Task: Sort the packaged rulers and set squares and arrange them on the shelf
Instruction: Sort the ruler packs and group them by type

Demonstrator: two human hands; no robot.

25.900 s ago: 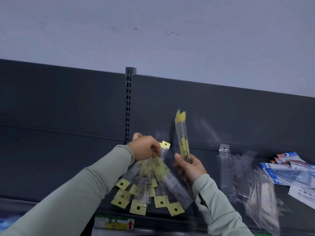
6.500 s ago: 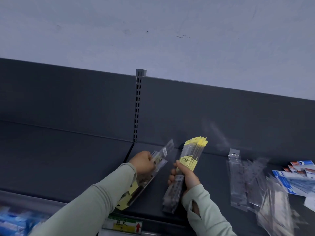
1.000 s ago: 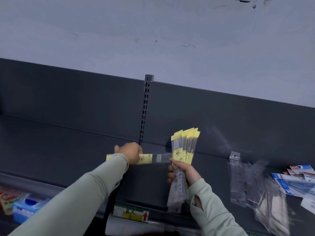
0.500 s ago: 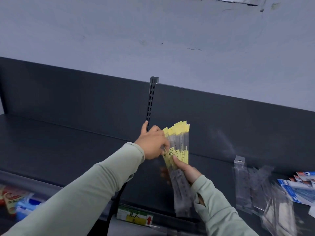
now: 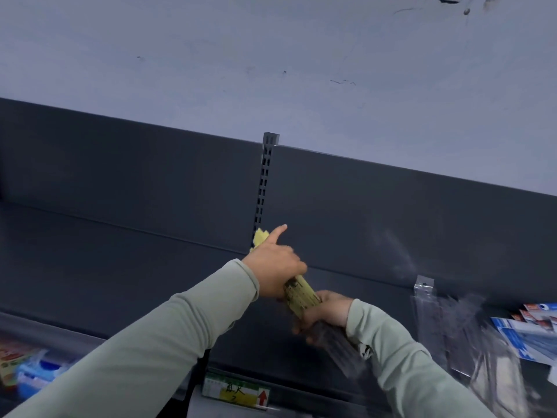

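Note:
Both hands hold one bundle of packaged rulers [image 5: 301, 295] with yellow header cards, tilted so its yellow tops point up-left toward the slotted upright [image 5: 263, 188]. My left hand [image 5: 275, 267] grips the upper part of the bundle, index finger sticking out. My right hand [image 5: 324, 316] grips the clear lower part, which blurs toward the lower right. The bundle hangs just above the dark shelf [image 5: 120, 279], near its back panel.
A loose heap of clear packaged rulers and set squares [image 5: 458, 321] lies on the shelf at right, with blue-and-white packages [image 5: 530, 330] beyond it. A price label [image 5: 238, 393] sits on the shelf's front edge. Coloured packs [image 5: 24, 369] show on the lower shelf at left.
My left hand has joined the right on the yellow-topped bundle. The bundle has tipped from upright to a slant, tops up-left, and dropped lower toward the shelf.

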